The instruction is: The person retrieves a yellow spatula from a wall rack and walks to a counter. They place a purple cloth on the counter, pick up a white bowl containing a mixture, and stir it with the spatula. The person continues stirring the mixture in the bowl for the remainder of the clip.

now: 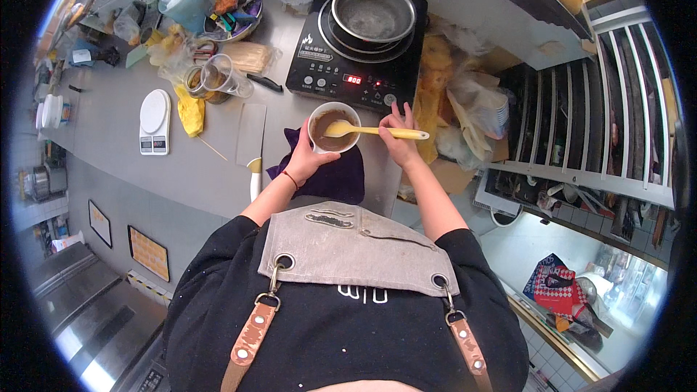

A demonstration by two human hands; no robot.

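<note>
My left hand (305, 162) grips a white cup (334, 104) around its left and near side. Inside is a thick brown mixture (325, 118). A yellow spatula (370, 130) leans in the cup with its head in the mixture. My right hand (401, 144) holds the spatula's handle by the thumb, while its other fingers stretch toward the front right corner of a black induction cooktop (300, 74). Whether a fingertip touches the panel I cannot tell. On the cooktop sits a round metal pan (412, 17) with clear liquid in it. A red display (353, 80) is lit.
Under the cup lies a dark purple cloth (337, 179). Left of it are a cleaver (251, 133), a white kitchen scale (154, 120) and a yellow bag (190, 111). A clear plastic cup (218, 72) and a black-handled knife (265, 83) lie farther back. Plastic bags (463, 98) crowd the right.
</note>
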